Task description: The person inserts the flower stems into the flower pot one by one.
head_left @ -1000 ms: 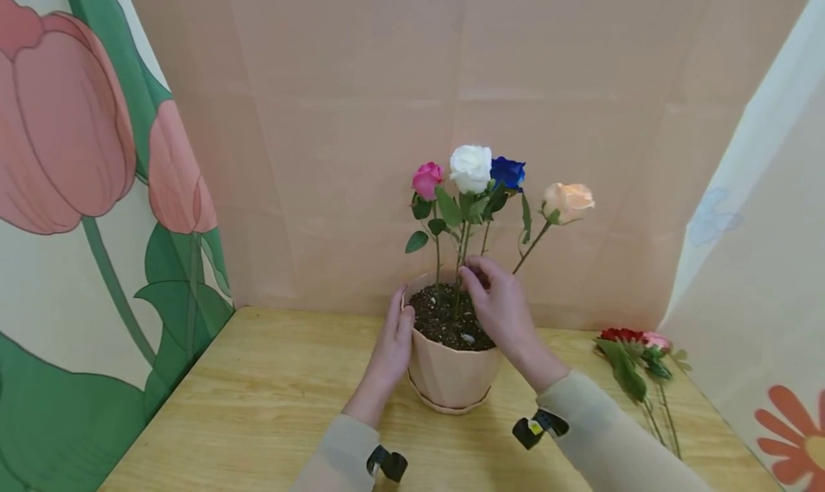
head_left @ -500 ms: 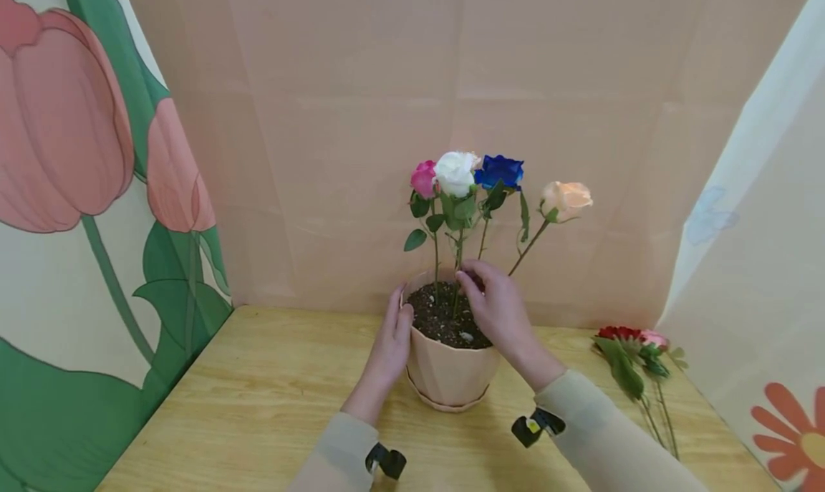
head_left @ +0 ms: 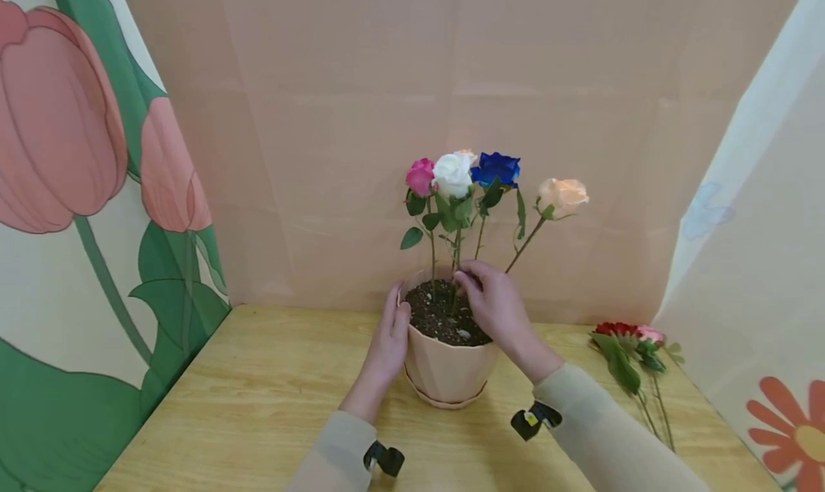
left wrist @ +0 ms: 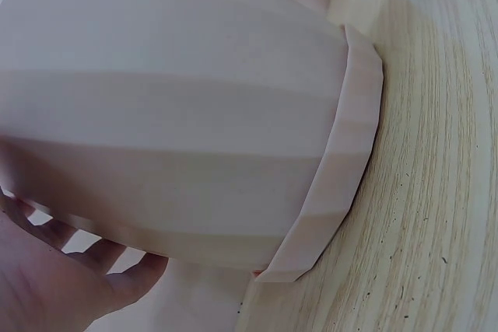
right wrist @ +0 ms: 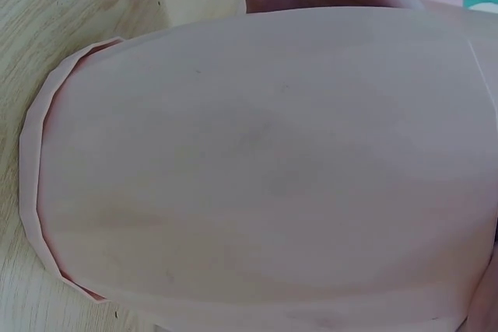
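Note:
My right hand [head_left: 499,309] pinches the stem of the white rose [head_left: 453,175] low over the dark soil [head_left: 441,316], thumb and fingertips together. My left hand [head_left: 384,341] holds the left side of the pale pink flowerpot [head_left: 447,369] near its rim. In the left wrist view the fingers of the left hand [left wrist: 78,277] lie along the faceted pot wall [left wrist: 171,114]. A magenta rose [head_left: 420,177] stands left of the white one, a blue rose [head_left: 496,170] to its right. Behind the white bloom a peach one [head_left: 467,155] peeks out. Another peach rose [head_left: 563,195] leans right.
The pot stands in a saucer [head_left: 445,404] on a wooden table [head_left: 283,384]. At the right lie a red flower [head_left: 616,329] and a pink flower [head_left: 651,334] with long stems. A pink-beige cloth backdrop [head_left: 322,155] hangs behind; flower-printed panels flank the table.
The white rose's bloom has shifted left and slightly down, uncovering more of the blue rose and a peach bloom behind. Both hands keep nearly the same places.

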The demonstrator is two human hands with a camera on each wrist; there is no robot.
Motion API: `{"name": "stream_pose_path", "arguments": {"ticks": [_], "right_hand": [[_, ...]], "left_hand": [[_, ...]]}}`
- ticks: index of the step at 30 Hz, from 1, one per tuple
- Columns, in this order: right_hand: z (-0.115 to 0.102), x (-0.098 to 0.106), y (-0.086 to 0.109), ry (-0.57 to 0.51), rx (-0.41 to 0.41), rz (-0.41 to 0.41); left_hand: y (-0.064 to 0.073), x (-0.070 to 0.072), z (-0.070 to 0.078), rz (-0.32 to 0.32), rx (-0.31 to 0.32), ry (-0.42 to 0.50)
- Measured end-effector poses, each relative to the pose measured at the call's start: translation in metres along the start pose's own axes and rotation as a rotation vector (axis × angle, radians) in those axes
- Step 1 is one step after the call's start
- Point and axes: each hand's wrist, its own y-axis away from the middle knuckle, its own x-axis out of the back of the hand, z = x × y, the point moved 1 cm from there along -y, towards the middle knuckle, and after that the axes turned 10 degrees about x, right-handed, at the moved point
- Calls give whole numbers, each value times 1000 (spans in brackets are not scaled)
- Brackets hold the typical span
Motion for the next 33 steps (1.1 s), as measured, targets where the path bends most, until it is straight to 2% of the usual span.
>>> {"name": "stream_pose_path", "arguments": {"ticks": [8, 14, 27, 33], "right_hand": [[1, -2, 0, 15, -7, 3], [0, -4, 3, 17, -21, 46], [-4, -2, 7, -96, -117, 109], [-3, -2, 8, -133, -137, 133]], "left_hand": [[0, 0, 0, 4, -14, -4], [1, -1, 0, 6, -27, -6], [2, 0, -1, -7, -19, 0], [2, 0, -1, -1, -27, -4]]}}
